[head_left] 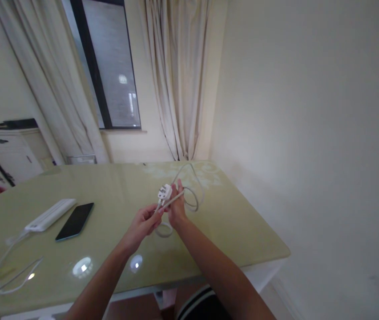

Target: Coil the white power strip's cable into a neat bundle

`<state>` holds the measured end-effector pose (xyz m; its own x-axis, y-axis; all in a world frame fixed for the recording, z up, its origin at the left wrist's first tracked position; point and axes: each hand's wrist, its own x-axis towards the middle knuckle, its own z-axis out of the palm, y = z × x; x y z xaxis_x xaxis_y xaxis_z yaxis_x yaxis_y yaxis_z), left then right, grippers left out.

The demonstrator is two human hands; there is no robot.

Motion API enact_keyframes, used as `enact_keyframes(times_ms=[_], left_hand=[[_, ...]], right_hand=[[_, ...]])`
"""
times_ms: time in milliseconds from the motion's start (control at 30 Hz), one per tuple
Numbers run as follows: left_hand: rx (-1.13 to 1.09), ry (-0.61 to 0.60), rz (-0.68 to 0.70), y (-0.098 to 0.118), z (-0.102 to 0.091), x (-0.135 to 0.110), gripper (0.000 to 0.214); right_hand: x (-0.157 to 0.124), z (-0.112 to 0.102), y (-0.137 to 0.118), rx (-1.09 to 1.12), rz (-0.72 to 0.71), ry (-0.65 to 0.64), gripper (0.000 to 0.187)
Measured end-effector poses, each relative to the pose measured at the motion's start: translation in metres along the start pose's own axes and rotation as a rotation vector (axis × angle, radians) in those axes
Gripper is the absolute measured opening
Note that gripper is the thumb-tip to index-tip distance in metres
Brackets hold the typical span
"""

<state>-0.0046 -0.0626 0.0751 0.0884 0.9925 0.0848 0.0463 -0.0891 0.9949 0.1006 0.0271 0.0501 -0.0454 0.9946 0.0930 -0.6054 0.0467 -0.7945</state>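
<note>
A white power cable (193,195) with a white plug (164,193) at its end is held above the table. My right hand (177,208) is closed around the cable just below the plug, and loops of it hang to the right of the hand. My left hand (143,223) pinches a lower stretch of the same cable. One loop rests on the glossy pale green tabletop (116,195) under the hands.
A white power strip (50,214) and a dark phone (75,221) lie at the left of the table, with thin white cords (12,278) near the front left edge. A cream wall stands close on the right. Curtains (176,75), a window and a white cabinet (6,151) are behind.
</note>
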Motion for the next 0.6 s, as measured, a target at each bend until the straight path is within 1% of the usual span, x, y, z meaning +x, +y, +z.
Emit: enact_keyframes(times_ms=[33, 100, 167, 200, 233, 300, 367, 433, 500, 533, 567, 600], left_hand=[[0.013, 0.048, 0.001, -0.002, 0.001, 0.002, 0.068], [0.074, 0.218, 0.016, -0.004, 0.003, 0.008, 0.082], [0.174, 0.379, 0.034, -0.004, 0.004, 0.016, 0.097], [0.237, 0.415, 0.036, -0.003, 0.003, 0.02, 0.098], [0.302, 0.419, 0.036, -0.002, 0.002, 0.023, 0.094], [0.422, 0.36, 0.043, 0.001, -0.001, 0.029, 0.075], [0.501, 0.306, 0.065, 0.004, -0.007, 0.033, 0.061], [0.522, 0.295, 0.083, 0.006, -0.012, 0.036, 0.059], [0.513, 0.279, 0.082, 0.007, -0.018, 0.038, 0.063], [0.503, 0.262, 0.085, 0.008, -0.02, 0.039, 0.064], [0.493, 0.246, 0.092, 0.01, -0.021, 0.039, 0.066], [0.482, 0.231, 0.104, 0.012, -0.022, 0.038, 0.067]], right_hand=[[0.001, 0.005, 0.001, 0.062, 0.001, 0.033, 0.069], [0.001, 0.011, 0.005, 0.165, -0.002, 0.084, 0.063], [-0.001, 0.014, 0.008, 0.173, -0.013, 0.075, 0.052], [-0.003, 0.014, 0.009, 0.159, -0.019, 0.065, 0.048], [-0.005, 0.012, 0.01, 0.144, -0.026, 0.054, 0.046], [-0.011, 0.006, 0.01, 0.109, -0.032, 0.025, 0.044], [-0.021, -0.004, 0.006, 0.037, -0.022, -0.036, 0.045], [-0.036, -0.017, -0.005, -0.115, 0.023, -0.126, 0.049], [-0.053, -0.031, -0.025, -0.311, 0.088, -0.236, 0.052], [-0.06, -0.037, -0.038, -0.403, 0.097, -0.281, 0.053], [-0.065, -0.043, -0.052, -0.484, 0.066, -0.31, 0.054], [-0.065, -0.049, -0.068, -0.559, -0.025, -0.301, 0.056]])
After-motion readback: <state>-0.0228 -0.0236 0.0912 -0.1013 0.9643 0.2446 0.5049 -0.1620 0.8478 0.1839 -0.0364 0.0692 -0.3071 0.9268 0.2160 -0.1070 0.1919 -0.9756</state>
